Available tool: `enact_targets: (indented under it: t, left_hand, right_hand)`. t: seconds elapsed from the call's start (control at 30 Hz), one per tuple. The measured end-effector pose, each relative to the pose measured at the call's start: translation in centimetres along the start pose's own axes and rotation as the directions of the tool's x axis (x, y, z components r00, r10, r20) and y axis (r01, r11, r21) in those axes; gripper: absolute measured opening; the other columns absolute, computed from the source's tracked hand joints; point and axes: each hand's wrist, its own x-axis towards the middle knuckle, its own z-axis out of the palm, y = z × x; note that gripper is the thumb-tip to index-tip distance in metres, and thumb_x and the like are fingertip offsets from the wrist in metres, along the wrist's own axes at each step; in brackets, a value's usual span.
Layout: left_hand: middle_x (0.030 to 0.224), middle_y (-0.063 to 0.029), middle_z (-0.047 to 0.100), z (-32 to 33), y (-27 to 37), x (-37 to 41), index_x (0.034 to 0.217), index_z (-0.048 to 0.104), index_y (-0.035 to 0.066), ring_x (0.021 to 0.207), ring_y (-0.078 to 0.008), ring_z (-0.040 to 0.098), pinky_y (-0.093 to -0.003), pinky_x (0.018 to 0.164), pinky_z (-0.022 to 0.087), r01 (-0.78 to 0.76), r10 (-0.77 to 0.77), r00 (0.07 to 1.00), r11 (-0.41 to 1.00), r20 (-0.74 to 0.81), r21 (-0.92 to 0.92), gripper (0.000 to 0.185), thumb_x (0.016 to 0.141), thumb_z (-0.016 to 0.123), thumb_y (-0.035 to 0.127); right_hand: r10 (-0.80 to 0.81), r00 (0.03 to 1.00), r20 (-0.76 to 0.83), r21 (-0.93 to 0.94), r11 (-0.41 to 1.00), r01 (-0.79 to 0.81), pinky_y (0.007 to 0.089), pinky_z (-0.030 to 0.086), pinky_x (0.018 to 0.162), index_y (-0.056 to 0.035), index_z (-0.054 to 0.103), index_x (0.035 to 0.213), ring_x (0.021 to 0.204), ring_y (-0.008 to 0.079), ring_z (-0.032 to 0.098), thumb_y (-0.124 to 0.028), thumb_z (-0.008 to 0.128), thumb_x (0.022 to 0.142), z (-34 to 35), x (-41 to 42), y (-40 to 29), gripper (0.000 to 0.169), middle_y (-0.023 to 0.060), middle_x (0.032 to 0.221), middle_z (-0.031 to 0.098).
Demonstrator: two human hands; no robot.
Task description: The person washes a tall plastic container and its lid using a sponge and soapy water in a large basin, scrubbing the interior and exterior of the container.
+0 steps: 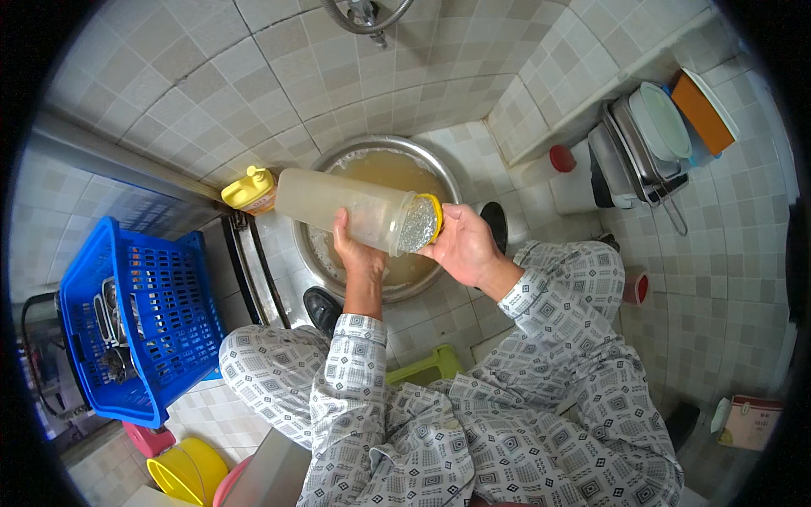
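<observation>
My left hand (356, 244) grips a long, cloudy translucent plastic container (342, 206) from below, its fingers mostly hidden under it. The container lies tilted on its side above a round stainless steel basin (447, 174) of murky brownish water (405, 168) with some foam. Against the container's mouth sits a yellow-rimmed piece (438, 215) with a silvery, glittering face (418, 225); whether it is a lid or a scourer in a holder, I cannot tell. The fingers of my right hand (466, 244) hold its yellow edge.
A yellow detergent jug (250, 190) stands left of the basin. Further left is a blue plastic basket (168, 317) with metal utensils. Stacked trays and containers (640, 146) are at the right, with a red-lidded jar (562, 158) nearby. A green stool (431, 367) is beneath me; a yellow bucket (187, 472) stands lower left.
</observation>
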Motion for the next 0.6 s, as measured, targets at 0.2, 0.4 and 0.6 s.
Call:
enact_targets:
  t: [0.2, 0.4, 0.6]
  left_hand:
    - [0.134, -0.0153, 0.059, -0.5, -1.1, 0.4, 0.141, 0.049, 0.003, 0.124, -0.0346, 0.058, -0.0508, 0.106, 0.046, 0.004, -0.004, 0.999, 1.0, 0.045, -0.004, 0.065, 0.094, 0.061, 0.046]
    - [0.128, -0.0128, 0.063, -2.2, -1.6, 0.8, 0.138, 0.053, 0.003, 0.116, -0.0301, 0.062, -0.0456, 0.104, 0.047, 0.032, -0.029, 0.997, 0.998, 0.068, -0.048, 0.058, 0.092, 0.065, 0.037]
    - [0.128, -0.0107, 0.062, -2.7, -3.0, 1.0, 0.14, 0.051, 0.003, 0.116, -0.0276, 0.061, -0.0447, 0.104, 0.047, -0.057, 0.058, 0.997, 0.998, 0.048, -0.021, 0.058, 0.091, 0.064, 0.03]
  right_hand:
    - [0.047, 0.999, 0.009, -0.063, 0.997, -0.046, 0.0549, 0.046, 0.109, 0.0044, 0.056, 0.132, 0.127, 0.0301, 0.059, -0.022, 0.05, 0.103, -2.6, 1.0, -0.5, 0.04, 0.0186, 0.136, 0.06]
    - [0.079, 0.988, -0.131, -0.208, 0.972, -0.106, 0.05, 0.058, 0.092, 0.0032, 0.064, 0.118, 0.1, 0.0288, 0.072, -0.02, 0.059, 0.1, -1.6, 1.3, -0.9, 0.029, 0.0173, 0.112, 0.07]
    - [0.043, 0.964, -0.261, -0.216, 0.971, -0.102, 0.0459, 0.063, 0.073, 0.0026, 0.067, 0.106, 0.079, 0.0232, 0.072, -0.022, 0.063, 0.094, -2.9, 2.1, -0.2, 0.028, 0.013, 0.095, 0.072]
